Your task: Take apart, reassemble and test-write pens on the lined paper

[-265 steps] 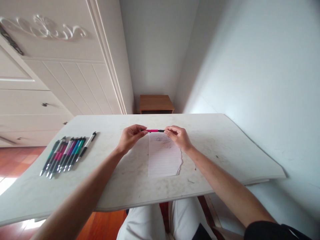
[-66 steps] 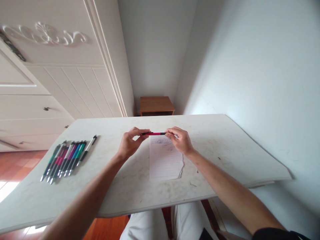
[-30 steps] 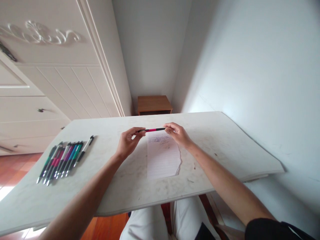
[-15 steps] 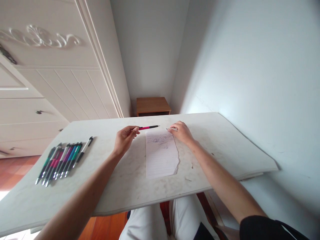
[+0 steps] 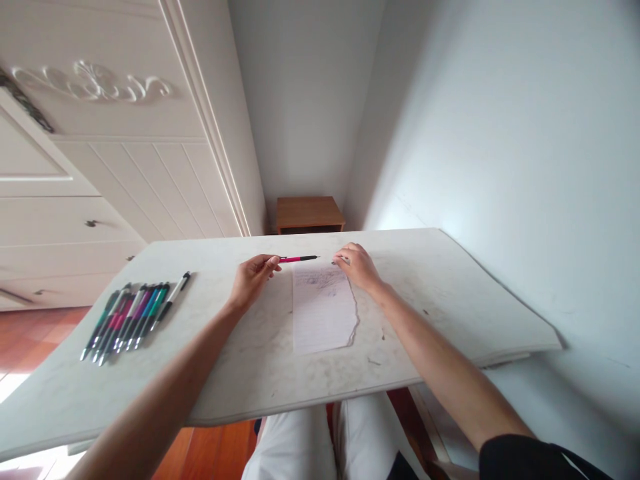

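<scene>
- A row of pens (image 5: 131, 313) lies at the worktop's (image 5: 450, 293) left side, well apart from your hands.
- Your left hand (image 5: 251, 278) has its fingers clamped on one end of the pink pen (image 5: 299, 259), which is held level above the lined sheet's (image 5: 323, 310) far edge.
- Your right hand (image 5: 358, 266) rests at the sheet's far right corner with its fingers bunched together. Anything pinched there is too small to tell.

Home bedroom: carved white wardrobe (image 5: 100, 133), nightstand (image 5: 310, 212)
</scene>
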Motion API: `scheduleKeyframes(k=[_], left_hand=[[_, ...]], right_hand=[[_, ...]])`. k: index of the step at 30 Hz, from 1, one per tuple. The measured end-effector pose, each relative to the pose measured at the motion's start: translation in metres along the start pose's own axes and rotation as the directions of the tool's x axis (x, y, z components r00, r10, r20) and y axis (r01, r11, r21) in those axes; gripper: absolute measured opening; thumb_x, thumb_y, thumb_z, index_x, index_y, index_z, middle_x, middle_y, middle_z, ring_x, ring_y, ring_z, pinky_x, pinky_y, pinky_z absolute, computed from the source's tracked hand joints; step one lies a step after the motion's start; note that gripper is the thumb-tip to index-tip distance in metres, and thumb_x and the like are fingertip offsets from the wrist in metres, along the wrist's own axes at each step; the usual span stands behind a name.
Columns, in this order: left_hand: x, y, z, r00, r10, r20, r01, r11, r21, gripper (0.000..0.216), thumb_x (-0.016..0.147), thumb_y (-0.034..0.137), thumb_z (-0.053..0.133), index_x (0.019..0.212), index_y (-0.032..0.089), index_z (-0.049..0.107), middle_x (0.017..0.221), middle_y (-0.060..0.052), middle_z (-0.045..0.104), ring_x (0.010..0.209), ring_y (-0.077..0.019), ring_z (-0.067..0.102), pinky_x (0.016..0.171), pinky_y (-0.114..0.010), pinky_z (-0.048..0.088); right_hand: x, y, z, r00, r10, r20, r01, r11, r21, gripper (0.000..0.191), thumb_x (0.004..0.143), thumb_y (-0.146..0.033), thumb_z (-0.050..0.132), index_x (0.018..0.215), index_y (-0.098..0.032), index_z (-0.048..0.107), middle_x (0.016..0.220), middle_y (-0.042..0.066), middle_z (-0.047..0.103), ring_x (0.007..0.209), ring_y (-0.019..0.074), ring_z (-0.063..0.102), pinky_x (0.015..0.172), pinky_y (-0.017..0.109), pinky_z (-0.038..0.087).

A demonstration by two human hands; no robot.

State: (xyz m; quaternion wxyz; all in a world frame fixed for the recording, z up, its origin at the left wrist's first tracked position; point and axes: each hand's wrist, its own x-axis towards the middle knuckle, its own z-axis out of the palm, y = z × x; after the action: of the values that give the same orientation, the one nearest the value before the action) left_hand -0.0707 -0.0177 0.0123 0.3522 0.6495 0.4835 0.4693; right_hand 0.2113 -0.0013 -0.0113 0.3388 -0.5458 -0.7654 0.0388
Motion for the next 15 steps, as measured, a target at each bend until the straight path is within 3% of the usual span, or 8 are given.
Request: scheduleKeyframes(k=[3, 15], left_hand=[[0.000, 0.001, -0.001, 1.000, 0.002, -0.004, -0.002, 1.000, 0.022, 0.054, 0.080, 0.065, 0.058, 0.072, 0.013, 0.070, 0.061, -0.004, 0.063, 0.056, -0.0120, 0.051, 0.055, -0.023, 0.042], [-0.002, 0.003, -0.003, 1.000, 0.000, 0.003, 0.000, 1.000, -0.009, 0.057, 0.082, 0.066, 0.054, 0.066, 0.014, 0.069, 0.054, -0.001, 0.054, 0.053, -0.0115, 0.047, 0.053, -0.024, 0.037]], right_hand=[[0.000, 0.001, 0.001, 0.999, -0.011, 0.034, 0.011, 1.000, 0.014, 0.013, 0.087, -0.023, 0.065, 0.094, -0.022, 0.075, 0.094, 0.007, 0.067, 0.093, 0.0217, 0.059, 0.088, 0.035, 0.045], [-0.003, 0.010, 0.001, 0.996, -0.009, 0.091, -0.002, 0.993, 0.119, 0.009, 0.086, -0.020, 0.067, 0.081, -0.022, 0.074, 0.087, 0.006, 0.066, 0.088, 0.0199, 0.058, 0.084, 0.033, 0.045]])
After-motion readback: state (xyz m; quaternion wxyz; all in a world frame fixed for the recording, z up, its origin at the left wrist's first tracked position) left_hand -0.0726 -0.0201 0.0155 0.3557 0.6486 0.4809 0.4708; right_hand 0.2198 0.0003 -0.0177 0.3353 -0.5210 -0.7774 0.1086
